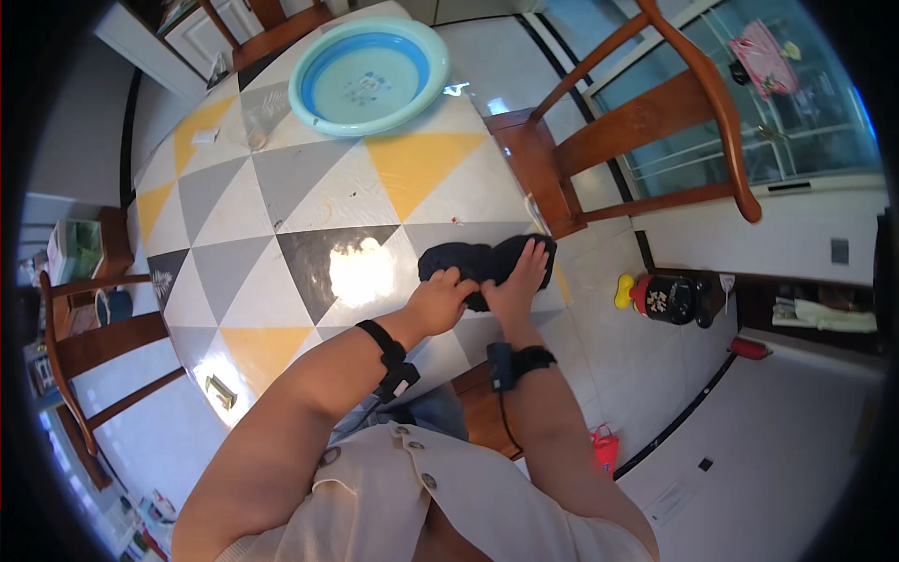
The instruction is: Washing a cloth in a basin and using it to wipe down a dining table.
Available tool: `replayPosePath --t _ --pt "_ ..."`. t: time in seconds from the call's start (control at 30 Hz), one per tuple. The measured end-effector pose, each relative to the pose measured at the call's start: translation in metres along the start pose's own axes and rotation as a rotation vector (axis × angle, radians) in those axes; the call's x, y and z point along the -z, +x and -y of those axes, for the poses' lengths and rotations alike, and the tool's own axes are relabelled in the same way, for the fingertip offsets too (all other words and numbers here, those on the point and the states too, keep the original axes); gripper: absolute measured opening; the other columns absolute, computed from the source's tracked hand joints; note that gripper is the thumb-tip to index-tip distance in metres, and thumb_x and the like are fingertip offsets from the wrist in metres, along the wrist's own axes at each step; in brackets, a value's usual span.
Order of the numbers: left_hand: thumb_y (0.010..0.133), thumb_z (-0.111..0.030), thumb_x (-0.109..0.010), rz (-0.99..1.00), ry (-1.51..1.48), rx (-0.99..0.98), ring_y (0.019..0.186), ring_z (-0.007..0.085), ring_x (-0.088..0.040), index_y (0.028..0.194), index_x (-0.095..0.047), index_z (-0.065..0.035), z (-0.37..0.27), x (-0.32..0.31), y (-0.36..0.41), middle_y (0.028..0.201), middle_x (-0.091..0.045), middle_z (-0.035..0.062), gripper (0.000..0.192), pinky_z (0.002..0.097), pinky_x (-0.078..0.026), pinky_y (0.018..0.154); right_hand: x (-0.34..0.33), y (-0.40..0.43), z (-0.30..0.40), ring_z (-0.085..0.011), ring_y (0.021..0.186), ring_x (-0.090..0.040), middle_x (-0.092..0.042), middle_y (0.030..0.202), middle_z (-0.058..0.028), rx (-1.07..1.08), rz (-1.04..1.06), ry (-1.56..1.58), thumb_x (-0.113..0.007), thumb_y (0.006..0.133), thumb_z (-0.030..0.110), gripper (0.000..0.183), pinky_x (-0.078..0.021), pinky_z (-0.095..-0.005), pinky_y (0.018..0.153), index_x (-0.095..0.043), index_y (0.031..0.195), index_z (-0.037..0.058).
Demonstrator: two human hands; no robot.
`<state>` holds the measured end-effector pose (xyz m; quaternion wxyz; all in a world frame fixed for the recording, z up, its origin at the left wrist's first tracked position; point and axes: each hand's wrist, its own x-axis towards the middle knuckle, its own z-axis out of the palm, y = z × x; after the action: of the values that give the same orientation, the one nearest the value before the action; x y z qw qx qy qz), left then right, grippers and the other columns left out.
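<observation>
A dark, bunched cloth item (477,260) with two rounded lobes lies near the right edge of the table. My left hand (441,301) has its fingers curled over the near side of the cloth, pinching it by the middle. Across the right lobe rests my right hand (518,284), fingers stretched out flat and thumb pointing toward the left hand. Whether the right palm grips any fabric underneath is hidden. Both thumbs are close together at the cloth's near edge. Each wrist wears a black strap with a small device.
The table (302,190) has a glossy triangle-patterned cover. A light blue plastic basin (369,77) stands at its far end, beside a clear cup (257,137). Wooden chairs (632,133) flank the table. A black-and-red container (664,298) sits on the floor at right.
</observation>
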<state>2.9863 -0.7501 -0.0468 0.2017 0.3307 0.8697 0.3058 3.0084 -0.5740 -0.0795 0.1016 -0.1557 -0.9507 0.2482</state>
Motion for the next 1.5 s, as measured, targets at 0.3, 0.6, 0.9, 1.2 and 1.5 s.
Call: replayPosePath --t 0.3,0.6,0.9,1.2,1.5 --pt "0.08 -0.015 -0.067 -0.266 -0.031 0.332 0.101 0.0359 -0.054 0.121 -0.056 -0.0165 0.039 0.051 0.048 0.104 -0.05 0.0144 0.042 0.0419 -0.048 0.088 -0.052 0.153 0.062 -0.0459 0.14 -0.021 -0.026 0.151 -0.023 0.459 0.291 0.011 -0.069 0.057 0.01 0.097 -0.019 -0.0581 0.111 -0.03 0.145 0.0054" --pt "0.08 -0.012 -0.065 -0.473 -0.077 0.619 0.101 0.0381 -0.054 0.121 -0.054 -0.0154 0.082 0.085 -0.018 0.104 -0.051 0.0158 0.043 0.0462 -0.048 0.087 -0.105 0.157 0.187 -0.0345 0.146 -0.014 -0.019 0.157 -0.0151 0.695 0.673 0.061 -0.069 0.066 0.01 0.092 -0.0105 -0.0486 0.118 -0.028 0.148 0.0081" --pt "0.079 -0.005 -0.064 -0.613 -0.161 0.795 0.1 0.0439 -0.053 0.122 -0.051 -0.0114 0.099 0.085 -0.091 0.106 -0.051 0.0214 0.046 0.0474 -0.046 0.088 -0.136 0.087 0.263 -0.0275 0.138 -0.031 -0.041 0.146 -0.0062 0.881 0.692 0.234 -0.06 0.079 0.004 0.057 -0.0226 -0.0425 0.114 -0.051 0.135 0.0144" --pt "0.071 -0.001 -0.058 -0.483 -0.334 0.339 0.085 0.0364 -0.057 0.102 -0.06 -0.0115 0.04 0.084 -0.107 0.091 -0.054 0.015 0.033 0.0423 -0.049 0.073 -0.044 0.054 0.159 -0.0292 0.108 -0.052 -0.057 0.12 -0.005 0.864 0.276 0.458 -0.062 0.069 0.01 0.05 -0.0379 -0.0445 0.093 -0.065 0.118 0.0194" --pt "0.07 -0.025 -0.072 -0.148 -0.159 0.591 0.087 0.0328 -0.061 0.09 -0.058 -0.0107 0.04 0.071 -0.131 0.088 -0.058 0.0107 0.029 0.0432 -0.051 0.071 -0.025 0.019 0.138 -0.0376 0.124 -0.039 -0.039 0.144 -0.0146 0.982 0.602 0.026 -0.072 0.072 0.037 0.067 -0.0326 -0.0568 0.091 -0.053 0.135 0.0224"
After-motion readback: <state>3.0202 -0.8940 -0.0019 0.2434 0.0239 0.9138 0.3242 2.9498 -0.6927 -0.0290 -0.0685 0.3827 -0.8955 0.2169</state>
